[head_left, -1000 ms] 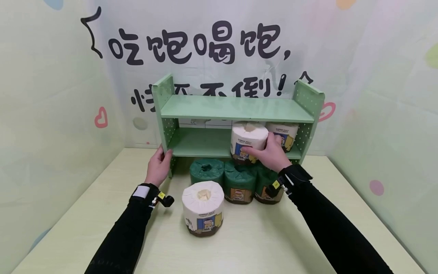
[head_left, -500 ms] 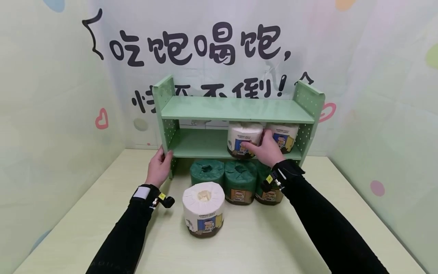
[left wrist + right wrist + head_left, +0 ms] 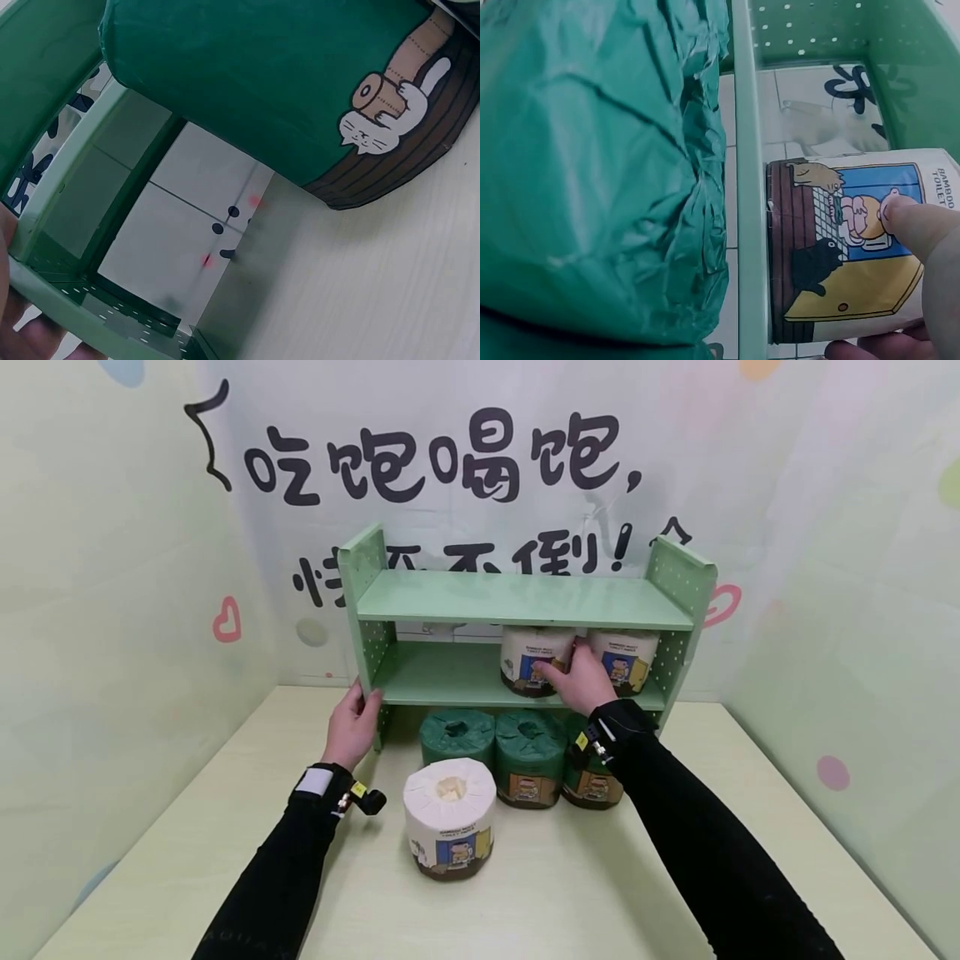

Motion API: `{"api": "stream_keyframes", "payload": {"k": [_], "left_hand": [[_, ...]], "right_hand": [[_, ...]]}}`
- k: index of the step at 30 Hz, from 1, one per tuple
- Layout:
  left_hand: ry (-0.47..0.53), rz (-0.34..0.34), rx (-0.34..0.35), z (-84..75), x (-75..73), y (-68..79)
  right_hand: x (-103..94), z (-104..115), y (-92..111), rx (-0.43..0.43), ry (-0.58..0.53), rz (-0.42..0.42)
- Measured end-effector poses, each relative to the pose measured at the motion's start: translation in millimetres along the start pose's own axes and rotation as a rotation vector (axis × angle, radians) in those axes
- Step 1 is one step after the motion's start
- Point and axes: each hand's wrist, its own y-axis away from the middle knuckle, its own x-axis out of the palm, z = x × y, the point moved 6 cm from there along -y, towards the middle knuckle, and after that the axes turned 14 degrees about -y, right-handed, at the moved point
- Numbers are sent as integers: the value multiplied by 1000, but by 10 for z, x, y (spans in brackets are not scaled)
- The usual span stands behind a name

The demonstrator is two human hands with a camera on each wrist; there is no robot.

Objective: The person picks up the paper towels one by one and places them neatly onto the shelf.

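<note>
While the left hand (image 3: 351,727) is gripping the pale-green, perforated-sided rack (image 3: 517,599), the right hand (image 3: 587,682) is pinching the white, paper-wrapped cylindrical roll (image 3: 527,650) at its lower board (image 3: 442,675); best be keeping it upright till seated, base contact's hard to judge.

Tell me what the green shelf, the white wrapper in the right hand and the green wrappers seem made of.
Green shelf: painted metal or plastic, perhaps; smooth, softly shiny; its ends have rows of holes. White wrapper in the right hand: likely paper, fairly matte; its printed picture shows little glare. Green wrappers: thin paper or film, slightly glossy; sharp creases catch the light.
</note>
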Motion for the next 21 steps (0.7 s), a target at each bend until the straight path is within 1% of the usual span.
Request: {"api": "stream_keyframes", "payload": {"k": [4,10,15,17,20,21], "left_hand": [[5,7,-7,-15,17,7],[4,9,-10,-20,31,11],[0,8,-12,-21,26,13],[-5,4,-10,-20,23,11],[-6,-3,-8,-14,19,7],[-4,-3,-8,-11,18,7]], "right_hand": [[5,-16,-10,-8,20,17],[-23,-47,-10,-17,23,17],[-69,-56,41,-2,-18,10],[-75,-120,43,15,-53,-7],[-50,-302,8,12,-29,-22],[-34,-363,0,6,-42,-19]]}}
